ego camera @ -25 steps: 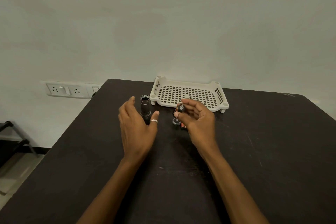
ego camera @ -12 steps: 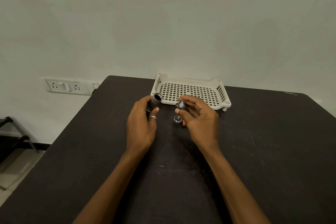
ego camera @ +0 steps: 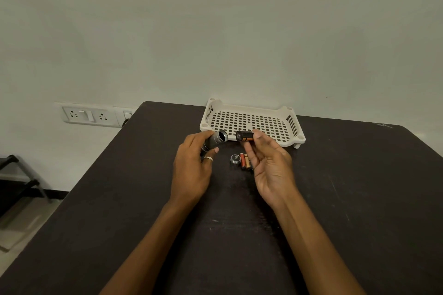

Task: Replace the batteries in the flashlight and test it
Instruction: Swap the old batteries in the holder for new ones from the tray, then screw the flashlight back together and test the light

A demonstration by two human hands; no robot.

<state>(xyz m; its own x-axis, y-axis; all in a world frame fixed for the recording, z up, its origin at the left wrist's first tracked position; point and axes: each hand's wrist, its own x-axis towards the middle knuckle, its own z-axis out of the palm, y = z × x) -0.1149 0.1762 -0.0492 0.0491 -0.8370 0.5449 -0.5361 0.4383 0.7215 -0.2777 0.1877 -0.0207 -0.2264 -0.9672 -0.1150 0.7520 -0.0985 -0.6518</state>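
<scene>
The left hand [ego camera: 191,170] grips the flashlight body [ego camera: 214,142], open end facing right. The right hand [ego camera: 271,165] pinches the battery holder [ego camera: 244,136] (long axis level), just beside that opening and roughly coaxial. Loose batteries [ego camera: 245,161] and the end cap [ego camera: 235,159] lie on the table [ego camera: 359,199].
</scene>
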